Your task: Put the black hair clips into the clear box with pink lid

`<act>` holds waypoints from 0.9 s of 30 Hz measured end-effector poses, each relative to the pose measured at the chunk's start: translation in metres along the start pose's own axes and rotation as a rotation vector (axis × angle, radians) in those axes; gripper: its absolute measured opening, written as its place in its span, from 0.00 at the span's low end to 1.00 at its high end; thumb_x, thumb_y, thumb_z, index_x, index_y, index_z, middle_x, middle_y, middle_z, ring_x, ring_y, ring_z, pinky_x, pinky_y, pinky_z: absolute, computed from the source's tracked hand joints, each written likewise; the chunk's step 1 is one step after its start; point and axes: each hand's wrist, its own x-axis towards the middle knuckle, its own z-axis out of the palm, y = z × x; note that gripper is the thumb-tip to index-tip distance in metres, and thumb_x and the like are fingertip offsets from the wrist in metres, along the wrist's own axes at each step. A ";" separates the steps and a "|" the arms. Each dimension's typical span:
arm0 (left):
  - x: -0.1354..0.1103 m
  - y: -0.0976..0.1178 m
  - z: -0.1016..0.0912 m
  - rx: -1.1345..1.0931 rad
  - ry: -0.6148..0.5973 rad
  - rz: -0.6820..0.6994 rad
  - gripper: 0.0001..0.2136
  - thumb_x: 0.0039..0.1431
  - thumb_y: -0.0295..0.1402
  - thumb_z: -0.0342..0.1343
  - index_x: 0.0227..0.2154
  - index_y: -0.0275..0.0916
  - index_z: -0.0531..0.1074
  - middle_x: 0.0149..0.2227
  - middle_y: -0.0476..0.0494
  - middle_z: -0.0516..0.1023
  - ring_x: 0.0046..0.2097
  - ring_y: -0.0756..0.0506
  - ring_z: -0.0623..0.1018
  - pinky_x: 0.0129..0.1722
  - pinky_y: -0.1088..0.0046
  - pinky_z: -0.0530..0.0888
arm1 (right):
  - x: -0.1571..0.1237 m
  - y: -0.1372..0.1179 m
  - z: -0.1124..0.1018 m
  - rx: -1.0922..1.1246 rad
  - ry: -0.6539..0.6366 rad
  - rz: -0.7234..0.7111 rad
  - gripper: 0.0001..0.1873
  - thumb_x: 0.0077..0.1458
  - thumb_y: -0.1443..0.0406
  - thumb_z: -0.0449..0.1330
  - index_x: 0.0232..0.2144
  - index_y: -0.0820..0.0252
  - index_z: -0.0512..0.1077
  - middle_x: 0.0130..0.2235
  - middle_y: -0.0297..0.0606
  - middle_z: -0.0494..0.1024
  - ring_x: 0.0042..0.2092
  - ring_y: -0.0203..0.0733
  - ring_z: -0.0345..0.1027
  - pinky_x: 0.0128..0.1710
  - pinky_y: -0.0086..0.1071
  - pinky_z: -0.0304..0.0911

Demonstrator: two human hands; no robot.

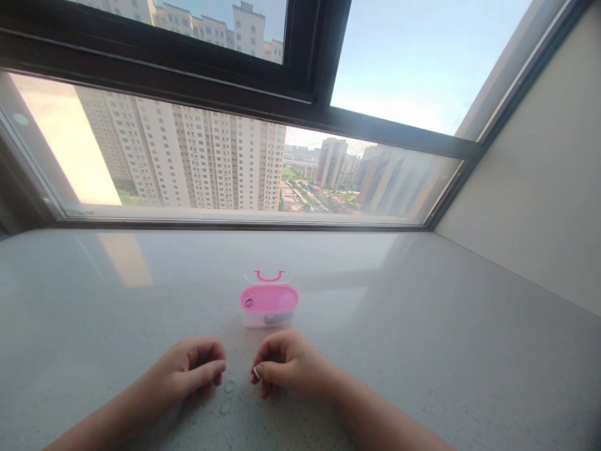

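My left hand (195,369) rests on the pale stone sill (422,338) with its fingers curled, thumb pressed to forefinger. My right hand (284,369) lies beside it, fingers curled in, thumb and forefinger pinched on something tiny that I cannot name. Between the two hands lie two small clear rings (228,394) on the sill. Just beyond the hands stands a small clear box with a pink inner tray (268,304), its clear lid with a pink handle (269,275) tipped open behind it. A small ring lies on the pink tray at its left.
A wide window with a dark frame (235,222) runs along the far edge of the sill, tall buildings beyond it. A beige wall (530,207) closes the right side.
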 end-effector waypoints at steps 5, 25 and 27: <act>0.001 -0.001 0.000 -0.008 -0.004 -0.003 0.15 0.53 0.45 0.53 0.25 0.37 0.67 0.24 0.49 0.71 0.24 0.50 0.67 0.23 0.78 0.62 | 0.001 0.002 0.000 -0.030 0.007 0.000 0.14 0.41 0.60 0.66 0.27 0.65 0.70 0.23 0.33 0.72 0.22 0.32 0.67 0.21 0.25 0.60; 0.000 0.001 0.001 0.019 0.013 0.027 0.14 0.53 0.44 0.54 0.23 0.37 0.67 0.21 0.52 0.69 0.24 0.50 0.66 0.23 0.78 0.61 | 0.000 0.001 0.000 -0.046 0.005 -0.006 0.15 0.42 0.59 0.66 0.27 0.65 0.69 0.22 0.32 0.71 0.23 0.32 0.67 0.22 0.25 0.59; 0.000 0.002 0.001 0.033 0.018 0.026 0.14 0.53 0.43 0.54 0.23 0.37 0.67 0.21 0.52 0.69 0.24 0.50 0.66 0.24 0.78 0.61 | 0.000 0.000 0.000 -0.045 0.005 -0.011 0.14 0.42 0.60 0.66 0.27 0.65 0.69 0.22 0.32 0.71 0.22 0.32 0.67 0.22 0.24 0.59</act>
